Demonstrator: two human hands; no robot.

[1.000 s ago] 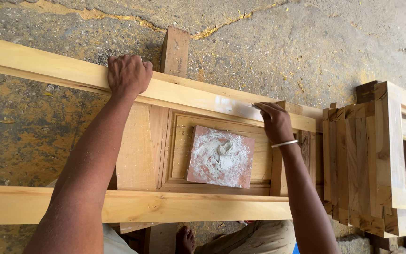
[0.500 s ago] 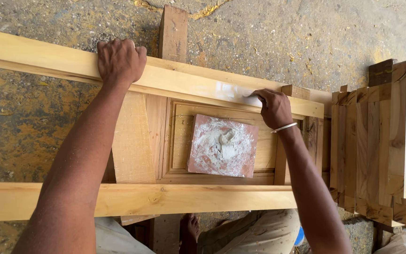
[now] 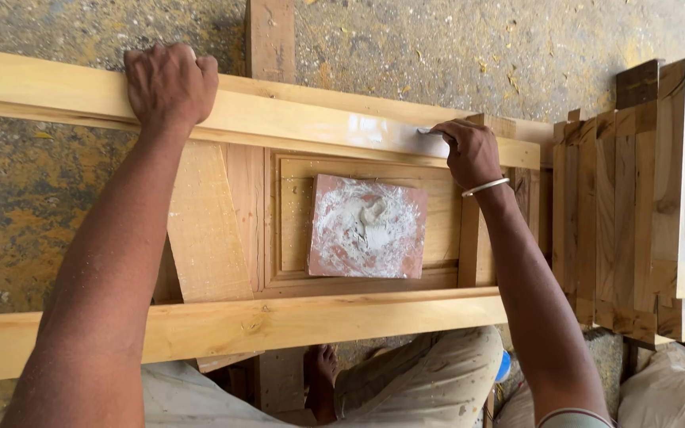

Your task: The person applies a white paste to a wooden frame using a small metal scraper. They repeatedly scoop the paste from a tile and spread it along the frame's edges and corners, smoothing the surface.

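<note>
The left hand [image 3: 170,85] grips the far rail [image 3: 295,119] of a pale, smooth-planed wooden frame, fingers curled over its far edge near the left end. The right hand [image 3: 471,152] is closed around a thin metal blade [image 3: 428,131], its tip pressed flat on the same rail toward the right end, beside a glossy whitish smear of filler [image 3: 366,127]. A metal bangle [image 3: 485,187] circles that wrist.

Between the far rail and the near rail [image 3: 223,326] lies a recessed wooden panel [image 3: 287,222] with moulded edges; on it rests a square reddish tile [image 3: 368,227], dusted and daubed with white putty heaped at its centre. A stack of rough-sawn wooden frames [image 3: 636,198] stands just beyond the right end. The ground [image 3: 57,214] is coarse, stained concrete.

Compared with half a second ago, the right hand has slid slightly right along the rail, leaving the smear behind it, while the left hand keeps its hold in the same spot.
</note>
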